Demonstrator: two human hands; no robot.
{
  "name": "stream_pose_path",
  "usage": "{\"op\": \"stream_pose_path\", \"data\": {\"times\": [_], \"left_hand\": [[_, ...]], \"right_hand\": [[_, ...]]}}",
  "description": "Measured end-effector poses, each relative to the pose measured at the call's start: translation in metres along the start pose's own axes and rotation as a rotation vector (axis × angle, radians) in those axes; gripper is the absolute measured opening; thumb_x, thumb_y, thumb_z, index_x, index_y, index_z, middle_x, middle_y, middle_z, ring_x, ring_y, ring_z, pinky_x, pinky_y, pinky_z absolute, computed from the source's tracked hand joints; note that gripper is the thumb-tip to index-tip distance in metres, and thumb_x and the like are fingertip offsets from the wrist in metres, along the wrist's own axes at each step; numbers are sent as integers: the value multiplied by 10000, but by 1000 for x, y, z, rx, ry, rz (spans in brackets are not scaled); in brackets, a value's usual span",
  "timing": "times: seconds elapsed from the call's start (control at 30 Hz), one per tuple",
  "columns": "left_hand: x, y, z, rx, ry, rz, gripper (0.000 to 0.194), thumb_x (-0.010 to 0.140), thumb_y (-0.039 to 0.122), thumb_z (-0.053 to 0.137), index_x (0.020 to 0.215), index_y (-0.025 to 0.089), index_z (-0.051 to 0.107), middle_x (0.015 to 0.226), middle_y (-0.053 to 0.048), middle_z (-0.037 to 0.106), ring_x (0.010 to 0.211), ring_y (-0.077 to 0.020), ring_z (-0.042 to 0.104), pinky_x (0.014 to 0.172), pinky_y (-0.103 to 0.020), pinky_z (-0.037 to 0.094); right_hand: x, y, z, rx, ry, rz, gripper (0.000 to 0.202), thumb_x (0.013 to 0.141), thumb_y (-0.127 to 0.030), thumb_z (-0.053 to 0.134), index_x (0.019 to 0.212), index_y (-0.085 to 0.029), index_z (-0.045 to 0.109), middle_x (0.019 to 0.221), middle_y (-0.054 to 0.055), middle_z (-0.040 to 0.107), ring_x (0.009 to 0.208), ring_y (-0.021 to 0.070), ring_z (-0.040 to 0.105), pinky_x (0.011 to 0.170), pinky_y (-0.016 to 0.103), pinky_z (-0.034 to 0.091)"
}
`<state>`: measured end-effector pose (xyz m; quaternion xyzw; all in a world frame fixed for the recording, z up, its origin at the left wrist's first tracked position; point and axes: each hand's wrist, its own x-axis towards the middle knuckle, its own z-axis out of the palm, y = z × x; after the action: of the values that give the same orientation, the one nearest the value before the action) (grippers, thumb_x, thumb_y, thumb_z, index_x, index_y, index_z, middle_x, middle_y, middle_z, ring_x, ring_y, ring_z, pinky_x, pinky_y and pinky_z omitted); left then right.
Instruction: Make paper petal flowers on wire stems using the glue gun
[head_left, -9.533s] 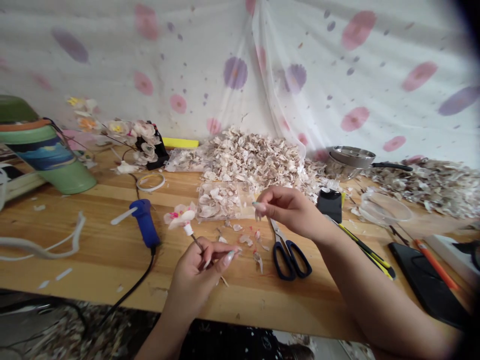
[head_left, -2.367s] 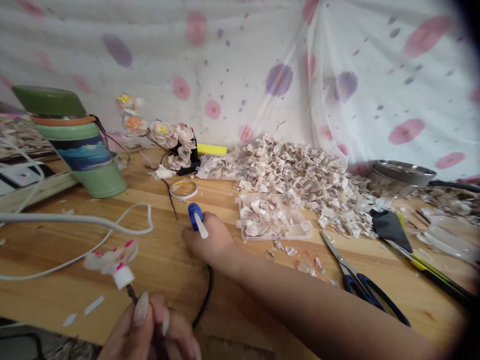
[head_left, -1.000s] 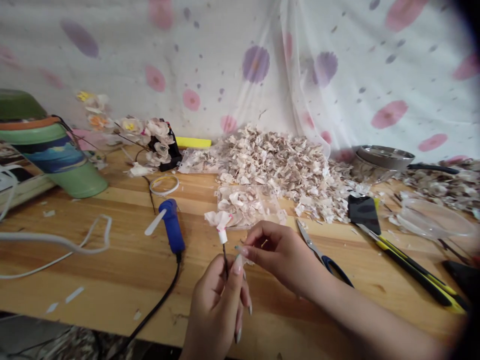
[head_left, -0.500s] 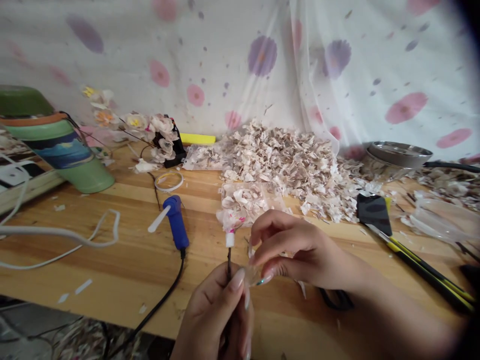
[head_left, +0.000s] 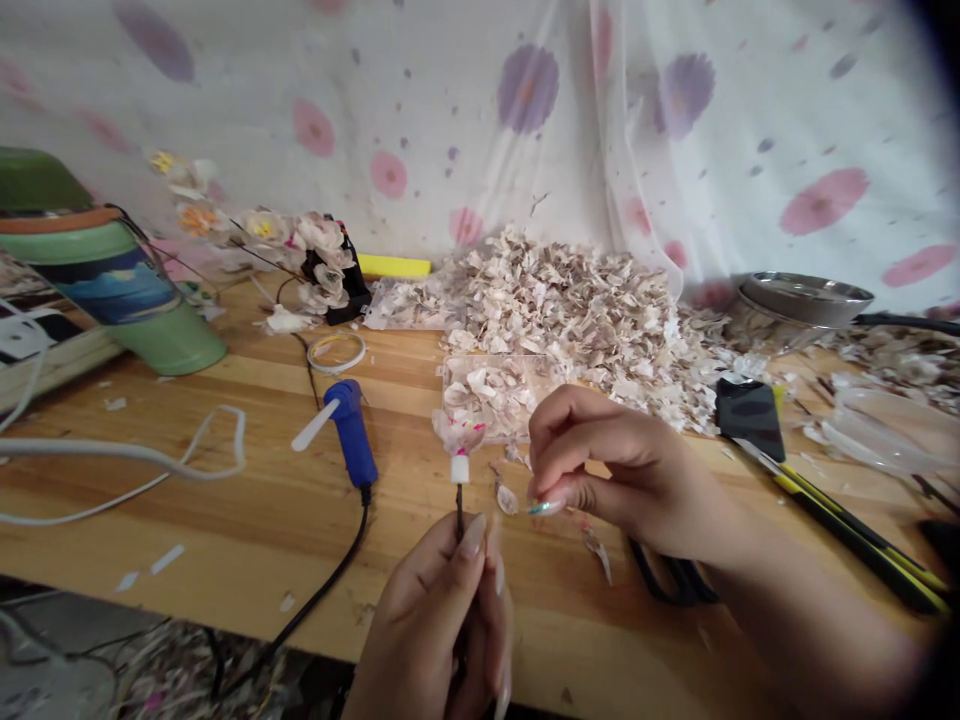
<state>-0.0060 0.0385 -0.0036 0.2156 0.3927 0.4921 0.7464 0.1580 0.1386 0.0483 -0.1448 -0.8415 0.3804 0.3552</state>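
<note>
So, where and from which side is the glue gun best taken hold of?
Probably grip the glue gun by its handle, from the right: this part is long and straight, reaching toward the person, while the white stick juts left from the top. The nozzle cannot be made out, so avoid the top.

The flower (head_left: 459, 434) is right of the glue gun (head_left: 354, 440), before the box (head_left: 543, 372) and petal heap (head_left: 570, 300)

White flower-printed curtain (head_left: 442, 70) hangs behind wooden table (head_left: 255, 530); littered grey floor (head_left: 94, 605) below.
</note>
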Motion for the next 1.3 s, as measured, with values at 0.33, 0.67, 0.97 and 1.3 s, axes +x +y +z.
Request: {"op": "stream_pose_path", "data": {"times": [0.33,0.67,0.97,1.3], "left_hand": [[-1,-2,1,103,27,-31,506,706,646,693,609,202,471,314,95,467,241,-2,228,279,-101,173],[-1,-4,1,78,14,-50,457,748,620,670,658,197,521,334,77,514,228,0,243,270,-100,172],[1,-9,2,132,53,-81,496,687,665,690,710,190,553,326,51,546,214,-20,328,273,-107,194],[0,-9,13,271,32,-126,535,670,711,653,698,188,545,339,39,540,236,-17,328,284,-109,195]], "right_hand": [[-1,0,-6,1,-222,-60,174,856,-91,662,1008,-161,711,1048,77,590,971,137,588,822,262,520],[0,-4,-1,40,-108,36,58,845,-84,675,817,-128,704,901,49,586,875,120,582,779,240,496],[-2,-14,1,-67,246,410,93,834,-230,693,756,-182,679,837,19,607,777,138,565,702,283,427],[-1,-8,9,-245,240,356,100,839,-145,675,746,-181,686,891,20,615,803,125,568,657,244,428]]}}
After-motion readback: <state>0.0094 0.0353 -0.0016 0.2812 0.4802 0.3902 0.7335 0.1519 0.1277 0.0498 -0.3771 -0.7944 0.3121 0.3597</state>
